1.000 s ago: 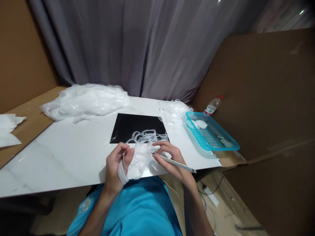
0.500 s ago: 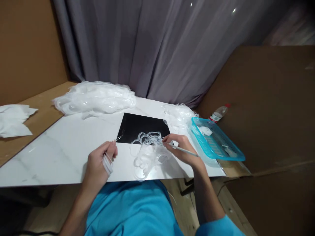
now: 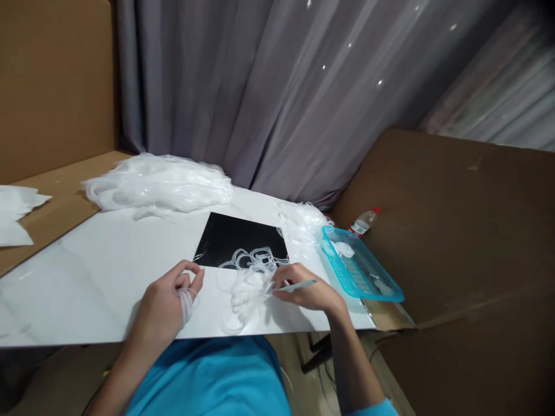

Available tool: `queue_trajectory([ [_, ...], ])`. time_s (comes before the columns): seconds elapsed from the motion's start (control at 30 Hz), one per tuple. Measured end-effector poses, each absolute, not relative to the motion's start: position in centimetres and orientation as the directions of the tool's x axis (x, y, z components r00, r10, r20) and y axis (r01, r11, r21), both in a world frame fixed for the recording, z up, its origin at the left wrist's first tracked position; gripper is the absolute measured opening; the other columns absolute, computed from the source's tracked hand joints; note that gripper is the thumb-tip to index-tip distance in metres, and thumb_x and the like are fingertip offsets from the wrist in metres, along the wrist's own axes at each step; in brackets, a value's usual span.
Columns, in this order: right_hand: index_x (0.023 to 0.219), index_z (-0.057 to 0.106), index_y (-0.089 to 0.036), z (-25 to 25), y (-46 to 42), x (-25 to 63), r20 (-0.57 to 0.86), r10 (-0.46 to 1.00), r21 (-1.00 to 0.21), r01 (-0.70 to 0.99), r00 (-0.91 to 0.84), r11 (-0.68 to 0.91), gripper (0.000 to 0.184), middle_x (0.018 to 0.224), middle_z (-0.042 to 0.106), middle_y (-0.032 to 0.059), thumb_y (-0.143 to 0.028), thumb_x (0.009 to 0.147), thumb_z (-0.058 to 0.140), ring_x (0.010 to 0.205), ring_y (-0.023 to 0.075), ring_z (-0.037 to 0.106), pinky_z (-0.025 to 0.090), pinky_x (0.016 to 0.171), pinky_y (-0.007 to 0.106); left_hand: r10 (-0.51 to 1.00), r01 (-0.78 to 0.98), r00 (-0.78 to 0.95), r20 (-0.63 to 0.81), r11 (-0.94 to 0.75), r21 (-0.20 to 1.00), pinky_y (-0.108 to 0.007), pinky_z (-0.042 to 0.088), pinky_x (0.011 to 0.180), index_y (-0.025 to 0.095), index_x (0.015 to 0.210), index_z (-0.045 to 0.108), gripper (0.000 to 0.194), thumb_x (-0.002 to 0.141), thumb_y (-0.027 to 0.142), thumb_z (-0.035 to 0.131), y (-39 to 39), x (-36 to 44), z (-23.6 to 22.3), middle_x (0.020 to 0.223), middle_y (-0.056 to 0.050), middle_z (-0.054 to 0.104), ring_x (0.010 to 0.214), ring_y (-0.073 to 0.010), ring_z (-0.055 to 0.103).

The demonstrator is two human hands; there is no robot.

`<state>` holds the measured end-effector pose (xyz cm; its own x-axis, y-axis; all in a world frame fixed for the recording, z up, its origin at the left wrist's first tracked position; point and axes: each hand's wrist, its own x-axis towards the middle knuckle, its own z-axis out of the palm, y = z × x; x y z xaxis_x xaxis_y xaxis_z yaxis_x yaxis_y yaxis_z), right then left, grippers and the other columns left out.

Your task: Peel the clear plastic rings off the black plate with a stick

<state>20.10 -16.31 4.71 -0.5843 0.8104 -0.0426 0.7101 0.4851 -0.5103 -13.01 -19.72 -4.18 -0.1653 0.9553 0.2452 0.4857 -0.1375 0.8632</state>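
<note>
White translucent plastic loops [image 3: 187, 303] round curled left hand [image 3: 167, 305]; right hand [image 3: 306, 290] pinching thin grey tool [image 3: 293, 285], perhaps tweezers, at tangled loop pile [image 3: 248, 284].

Left hand [image 3: 167, 303] loosely curled, right hand [image 3: 306, 289] pinched, both forearms extended forward

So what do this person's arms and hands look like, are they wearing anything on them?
Both hands, the left hand and the right hand, are bare, with no gloves, and both forearms are uncovered. A bright blue short sleeve shows at the right upper arm, matching the blue shirt. No watch or markings are visible.
</note>
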Motion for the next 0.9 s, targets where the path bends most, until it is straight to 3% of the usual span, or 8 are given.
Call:
queue_trajectory([
  [0.13, 0.089, 0.081, -0.02, 7.9, -14.1, 21.8, 0.024, 0.803, -0.518, 0.68, -0.595, 0.519, 0.009, 0.093, 0.083, 0.0056, -0.027, 0.095, 0.08, 0.08, 0.0184, 0.074, 0.053, 0.072, 0.027, 0.945, 0.467, -0.192, 0.266, -0.15, 0.871, -0.022, 0.034, 0.058, 0.025, 0.092, 0.062, 0.032, 0.099, 0.057, 0.063, -19.7, -12.8, -4.1, 0.062, 0.009, 0.031, 0.056, -0.0132, 0.033],
  [0.23, 0.083, 0.078, -0.02, 12.2, -10.7, 24.6, 0.224, 0.829, -0.518, 0.658, -0.512, 0.546, 0.025, 0.098, 0.084, 0.0077, -0.038, 0.099, 0.076, 0.083, 0.0191, 0.074, 0.054, 0.073, 0.028, 0.937, 0.427, -0.224, 0.268, -0.153, 0.891, -0.022, 0.036, 0.058, 0.025, 0.094, 0.063, 0.031, 0.098, 0.056, 0.064, -19.6, -12.9, -4.2, 0.063, 0.009, 0.034, 0.057, -0.0137, 0.035],
  [0.37, 0.075, 0.074, -0.017, 17.8, -4.4, 28.8, 0.535, 0.786, -0.377, 0.745, -0.31, 0.551, 0.034, 0.097, 0.083, 0.0116, -0.045, 0.094, 0.079, 0.079, 0.0202, 0.072, 0.053, 0.07, 0.029, 0.937, 0.429, -0.234, 0.26, -0.14, 0.892, -0.023, 0.036, 0.057, 0.025, 0.095, 0.064, 0.031, 0.097, 0.055, 0.065, -19.1, -13.3, -5.2, 0.064, 0.008, 0.033, 0.057, -0.0138, 0.034],
  [0.43, 0.079, 0.076, -0.016, 19.6, -1.7, 30.4, 0.597, 0.775, -0.317, 0.826, -0.209, 0.467, 0.031, 0.095, 0.083, 0.0133, -0.043, 0.094, 0.078, 0.078, 0.0211, 0.071, 0.052, 0.069, 0.03, 0.94, 0.442, -0.231, 0.251, -0.128, 0.888, -0.023, 0.035, 0.056, 0.025, 0.096, 0.064, 0.03, 0.098, 0.055, 0.065, -18.8, -13.5, -5.8, 0.065, 0.008, 0.031, 0.056, -0.0138, 0.033],
  [0.6, 0.081, 0.077, -0.016, 19.5, 0.2, 30.6, 0.579, 0.81, -0.137, 0.969, -0.091, 0.207, 0.019, 0.09, 0.079, 0.0149, -0.032, 0.091, 0.077, 0.084, 0.0254, 0.07, 0.052, 0.077, 0.034, 0.954, 0.478, -0.2, 0.222, -0.103, 0.872, -0.022, 0.032, 0.053, 0.026, 0.097, 0.063, 0.031, 0.1, 0.057, 0.061, -18.6, -13.5, -5.9, 0.064, 0.008, 0.027, 0.056, -0.0139, 0.03],
  [0.7, 0.084, 0.078, -0.018, 16.3, -2.1, 27.8, 0.524, 0.812, -0.198, 0.891, -0.257, 0.409, 0.029, 0.099, 0.079, 0.0136, -0.04, 0.102, 0.069, 0.093, 0.0251, 0.07, 0.053, 0.085, 0.034, 0.959, 0.492, -0.167, 0.23, -0.121, 0.862, -0.021, 0.034, 0.053, 0.026, 0.1, 0.063, 0.03, 0.1, 0.055, 0.061, -18.5, -13.0, -5.3, 0.065, 0.009, 0.027, 0.056, -0.0138, 0.031],
  [0.8, 0.086, 0.075, -0.019, 11.8, -5.5, 24.2, 0.448, 0.801, -0.325, 0.763, -0.397, 0.559, 0.037, 0.094, 0.073, 0.0079, -0.045, 0.109, 0.062, 0.088, 0.0222, 0.066, 0.05, 0.085, 0.034, 0.959, 0.527, -0.113, 0.258, -0.163, 0.834, -0.021, 0.036, 0.053, 0.026, 0.105, 0.064, 0.028, 0.1, 0.053, 0.06, -18.3, -12.1, -4.4, 0.065, 0.008, 0.031, 0.054, -0.0137, 0.036],
  [0.9, 0.079, 0.072, -0.019, 7.6, -8.5, 20.9, 0.365, 0.753, -0.326, 0.682, -0.548, 0.654, 0.033, 0.104, 0.07, 0.0077, -0.028, 0.107, 0.059, 0.101, 0.0238, 0.062, 0.046, 0.102, 0.039, 0.968, 0.594, -0.02, 0.249, -0.189, 0.782, -0.022, 0.037, 0.053, 0.028, 0.114, 0.065, 0.029, 0.101, 0.053, 0.058, -17.7, -11.0, -3.3, 0.064, 0.008, 0.039, 0.052, -0.0149, 0.046],
])
